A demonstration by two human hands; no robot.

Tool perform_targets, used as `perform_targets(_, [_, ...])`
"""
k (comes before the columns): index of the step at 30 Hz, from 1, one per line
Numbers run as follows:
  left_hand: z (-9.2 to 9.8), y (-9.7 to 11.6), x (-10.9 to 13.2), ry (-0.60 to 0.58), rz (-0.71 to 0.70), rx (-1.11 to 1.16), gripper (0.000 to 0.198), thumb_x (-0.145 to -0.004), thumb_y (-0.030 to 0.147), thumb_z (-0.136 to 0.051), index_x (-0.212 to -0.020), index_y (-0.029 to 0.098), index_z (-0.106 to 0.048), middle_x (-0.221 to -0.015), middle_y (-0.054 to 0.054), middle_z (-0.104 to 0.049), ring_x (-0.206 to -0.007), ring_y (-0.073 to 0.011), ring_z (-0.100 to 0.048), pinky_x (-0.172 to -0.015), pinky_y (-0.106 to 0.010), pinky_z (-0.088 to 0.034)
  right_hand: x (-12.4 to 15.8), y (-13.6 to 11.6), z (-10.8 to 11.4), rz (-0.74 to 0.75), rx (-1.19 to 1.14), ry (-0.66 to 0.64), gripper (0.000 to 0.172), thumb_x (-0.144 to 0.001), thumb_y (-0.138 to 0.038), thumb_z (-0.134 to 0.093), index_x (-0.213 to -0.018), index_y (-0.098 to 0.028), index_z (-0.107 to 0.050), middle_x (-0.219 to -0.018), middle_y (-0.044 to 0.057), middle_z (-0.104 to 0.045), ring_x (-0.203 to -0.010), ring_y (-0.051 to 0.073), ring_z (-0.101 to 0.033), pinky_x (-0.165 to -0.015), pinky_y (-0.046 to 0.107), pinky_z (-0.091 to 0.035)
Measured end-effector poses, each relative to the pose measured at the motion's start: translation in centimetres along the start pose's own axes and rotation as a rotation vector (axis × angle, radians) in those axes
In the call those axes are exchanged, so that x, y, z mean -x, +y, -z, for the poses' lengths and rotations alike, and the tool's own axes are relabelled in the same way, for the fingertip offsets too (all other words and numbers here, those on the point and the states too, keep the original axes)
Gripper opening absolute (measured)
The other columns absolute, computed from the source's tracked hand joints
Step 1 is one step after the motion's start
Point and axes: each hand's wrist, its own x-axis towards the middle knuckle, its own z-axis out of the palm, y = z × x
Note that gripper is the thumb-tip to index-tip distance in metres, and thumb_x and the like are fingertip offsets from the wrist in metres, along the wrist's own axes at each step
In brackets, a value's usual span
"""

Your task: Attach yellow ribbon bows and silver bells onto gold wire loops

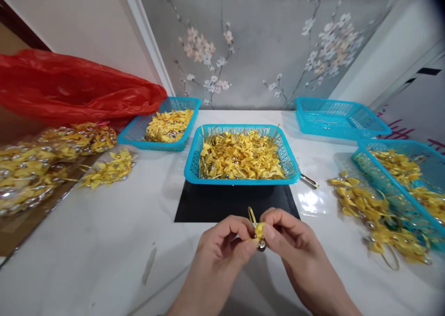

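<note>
My left hand [222, 244] and my right hand [290, 239] meet low in the middle of the view, both pinched on one small yellow ribbon bow [259, 231] with a gold loop and a little bell under it. Fingers of both hands are curled round it. Just beyond the hands stands a blue basket [190, 165] heaped with several yellow bows, on a black mat [222, 204].
A second blue basket [139, 130] of bows sits back left under a red plastic bag [69, 86]. An empty blue basket [342, 116] is back right, another filled one [368, 170] at far right. Bagged bows [28, 177] lie left; loose bows [375, 218] lie right. Metal pliers [309, 181] lie beside the middle basket.
</note>
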Motion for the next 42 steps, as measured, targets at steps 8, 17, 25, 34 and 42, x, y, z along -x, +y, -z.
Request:
perform_targets(8, [-0.1,-0.1,0.2,0.137,-0.018,-0.019,0.016,-0.082,0.023,-0.067,-0.069,0.021,-0.058,-0.081,0.001,-0.066,-0.077,-0.0147,-0.059,-0.071,-0.023,-0.046,0.3,-0.6,0.3,0.007,0.155,-0.024,0.020,-0.091,-0.041,-0.056,-0.101,-0.024,-0.060,-0.084,0.001,-0.058,-0.076,0.015,-0.054,-0.068,0.024,-0.046])
perform_targets(17, [-0.9,0.1,0.4,0.128,-0.135,-0.072,0.016,-0.082,0.019,-0.066,-0.067,0.022,-0.061,-0.077,-0.001,-0.065,-0.074,-0.0168,-0.061,-0.068,-0.025,-0.048,-0.1,-0.9,-0.4,0.029,0.265,-0.098,0.030,-0.091,-0.041,-0.054,-0.071,-0.019,-0.055,-0.068,-0.002,-0.046,-0.064,0.014,-0.041,-0.057,0.026,-0.034])
perform_targets(25, [-0.5,-0.9,0.6,0.105,0.003,0.286,0.018,-0.081,0.018,-0.070,-0.066,0.019,-0.060,-0.077,0.002,-0.063,-0.077,-0.0122,-0.056,-0.072,-0.020,-0.045,-1.1,-0.8,-1.0,-0.161,-0.075,-0.158,0.036,-0.085,-0.045,-0.063,-0.066,-0.017,-0.052,-0.062,-0.004,-0.042,-0.059,0.010,-0.033,-0.054,0.023,-0.029])
perform_targets(34, [-0.5,-0.6,-0.1,0.219,0.180,0.571,0.018,-0.083,0.015,-0.069,-0.067,0.017,-0.061,-0.075,0.002,-0.063,-0.072,-0.0086,-0.057,-0.072,-0.017,-0.049,-0.2,-0.1,0.4,-0.018,0.214,-0.067,0.025,-0.090,-0.044,-0.056,-0.091,-0.019,-0.058,-0.077,0.000,-0.054,-0.068,0.014,-0.048,-0.058,0.024,-0.039])
perform_targets(42, [-0.7,-0.7,0.2,0.187,0.235,0.644,0.011,-0.085,0.022,-0.067,-0.076,0.016,-0.067,-0.079,-0.002,-0.071,-0.077,-0.0121,-0.066,-0.077,-0.023,-0.055,-0.5,0.5,0.4,-0.096,0.030,-0.109,0.031,-0.092,-0.046,-0.054,-0.078,-0.018,-0.052,-0.066,-0.004,-0.043,-0.059,0.011,-0.036,-0.054,0.024,-0.030])
